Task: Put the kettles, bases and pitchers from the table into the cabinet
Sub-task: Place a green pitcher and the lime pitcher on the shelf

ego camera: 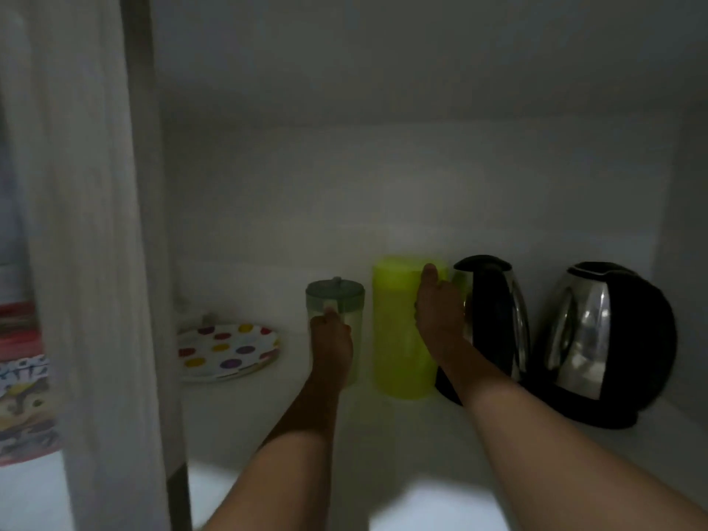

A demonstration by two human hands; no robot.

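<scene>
Inside the dim cabinet, a small clear pitcher with a grey-green lid (346, 297) stands on the shelf (383, 427); my left hand (330, 339) grips its near side. Right of it stands a taller lime-green pitcher (398, 339), which my right hand (438, 320) holds on its right side, thumb up near the rim. Two steel-and-black kettles stand on their black bases further right: one (494, 320) just behind my right hand, the other (609, 339) near the right wall.
A stack of polka-dot plates (226, 348) lies at the shelf's left. The cabinet's upright panel (153, 262) rises at left, with a white door or curtain (84, 224) in front and colourful items (23, 396) beyond. The shelf's back wall is close behind the pitchers.
</scene>
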